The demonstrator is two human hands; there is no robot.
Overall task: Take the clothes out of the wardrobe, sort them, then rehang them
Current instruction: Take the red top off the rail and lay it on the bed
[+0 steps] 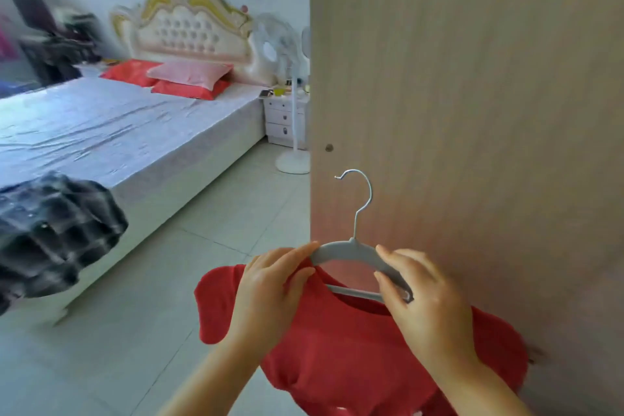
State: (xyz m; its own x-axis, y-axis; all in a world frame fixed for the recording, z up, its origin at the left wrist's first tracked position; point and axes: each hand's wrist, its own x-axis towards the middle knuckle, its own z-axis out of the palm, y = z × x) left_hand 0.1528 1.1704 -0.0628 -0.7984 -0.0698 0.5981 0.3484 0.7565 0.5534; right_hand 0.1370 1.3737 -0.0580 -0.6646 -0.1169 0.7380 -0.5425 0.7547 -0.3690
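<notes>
The right hand (422, 300) has its fingers curled round the right end of the grey hanger (347, 252), and this end is bare, outside the cloth. The left hand (273, 284) pinches the shoulder of the red shirt (354, 358) between thumb and fingers, just at the left end of the hanger, with the forefinger laid along the hanger's arm. So both hands are closed, one on the plastic and one on the cloth.

The left arm of the hanger is inside the shirt, and the right arm comes out through the neck opening. The metal hook (363, 192) stands up toward 12 o'clock from the hands, with its open side turned to 9 o'clock. The rest of the shirt hangs down from the grip toward 6 o'clock, loose and a little bunched.

I judge that the shirt is only half on the hanger. Whether it is going on or coming off, one picture cannot tell. It hangs on no rail now, so the rehanging is left to do.

The brown wardrobe panel (472, 111) fills the view from 12 to 4 o'clock, close behind the hook. At 9 o'clock a dark checked garment (50, 236), blurred, seems to lie at the corner of the bed (118, 132); probably it waits for sorting.
</notes>
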